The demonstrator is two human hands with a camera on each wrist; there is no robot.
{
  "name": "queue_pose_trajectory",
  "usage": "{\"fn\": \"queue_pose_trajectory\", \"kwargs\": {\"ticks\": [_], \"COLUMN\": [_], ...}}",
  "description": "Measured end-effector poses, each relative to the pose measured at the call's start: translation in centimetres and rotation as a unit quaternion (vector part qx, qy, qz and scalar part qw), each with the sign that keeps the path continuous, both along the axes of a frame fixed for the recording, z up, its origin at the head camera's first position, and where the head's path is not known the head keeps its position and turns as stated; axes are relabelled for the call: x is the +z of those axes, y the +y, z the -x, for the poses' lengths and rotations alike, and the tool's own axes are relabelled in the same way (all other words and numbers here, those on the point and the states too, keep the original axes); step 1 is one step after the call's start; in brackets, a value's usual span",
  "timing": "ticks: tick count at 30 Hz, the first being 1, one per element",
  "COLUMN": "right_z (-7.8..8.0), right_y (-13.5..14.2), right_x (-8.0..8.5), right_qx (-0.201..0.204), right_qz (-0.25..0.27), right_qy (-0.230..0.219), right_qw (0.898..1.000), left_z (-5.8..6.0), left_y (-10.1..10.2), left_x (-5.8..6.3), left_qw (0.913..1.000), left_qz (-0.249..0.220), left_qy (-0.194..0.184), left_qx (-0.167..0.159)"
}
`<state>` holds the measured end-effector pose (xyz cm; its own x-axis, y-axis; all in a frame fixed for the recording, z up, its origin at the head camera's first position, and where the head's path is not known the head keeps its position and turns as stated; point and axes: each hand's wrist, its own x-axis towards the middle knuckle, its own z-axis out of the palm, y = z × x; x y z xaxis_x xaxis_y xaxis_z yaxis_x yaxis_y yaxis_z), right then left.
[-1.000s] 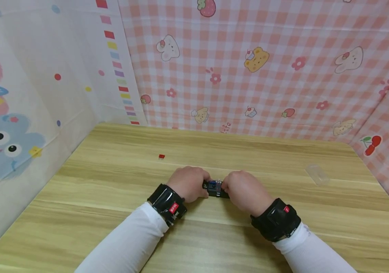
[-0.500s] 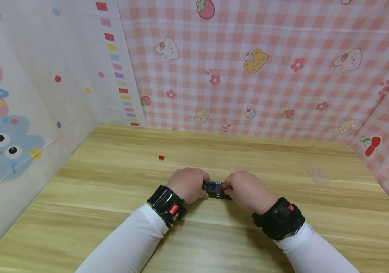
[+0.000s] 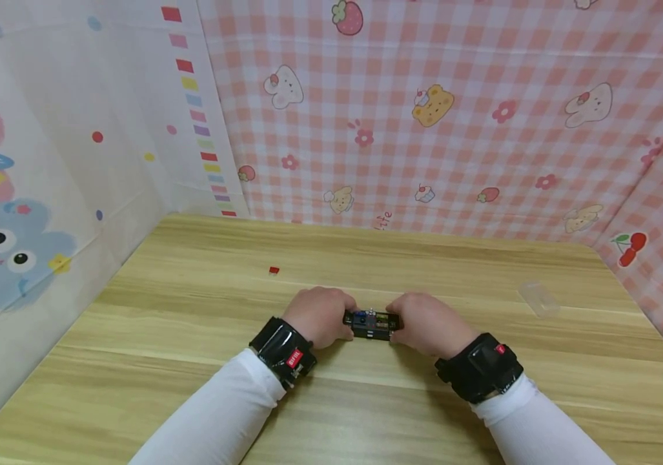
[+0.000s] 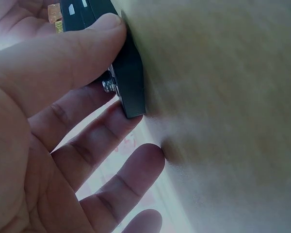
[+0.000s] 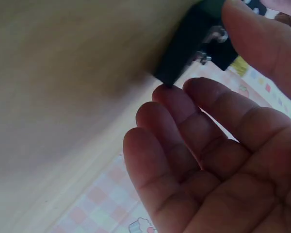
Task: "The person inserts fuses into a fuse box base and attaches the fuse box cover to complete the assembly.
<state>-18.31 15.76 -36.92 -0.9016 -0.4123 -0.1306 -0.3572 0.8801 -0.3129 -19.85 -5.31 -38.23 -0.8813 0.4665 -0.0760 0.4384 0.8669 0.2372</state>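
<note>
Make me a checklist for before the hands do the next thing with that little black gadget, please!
1. Left hand gripping one end of the black gadget: ok.
2. Right hand gripping the other end: ok.
3. Everything inside the gadget seated properly: cannot tell; the hands cover its ends and the parts are tiny.
4. Little red piece out of the way: ok, on the table beyond the left hand.
5. Clear plastic piece out of the way: ok, apart from the right hand.
6. A hand free to fetch something: not ok, both are busy.
</note>
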Motion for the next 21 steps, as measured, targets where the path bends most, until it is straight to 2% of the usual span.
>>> {"fn": "queue_pose_trajectory", "kwargs": {"ticks": [12,21], "right_z": [0.1,0.14], "right_y": [0.28,0.15], "right_x": [-0.45,-0.45], "right_qx": [0.007,-0.005], "right_qz": [-0.005,-0.005], "right_qy": [0.005,-0.001], "right_qw": [1.0,1.0], "left_z": [-0.1,-0.1], "left_y": [0.14,0.08], "left_x": [0.16,0.29], "left_qw": [1.0,0.9999], "left_qz": [0.002,-0.003], "left_qy": [0.002,-0.013], "left_qx": [0.002,0.005]}}
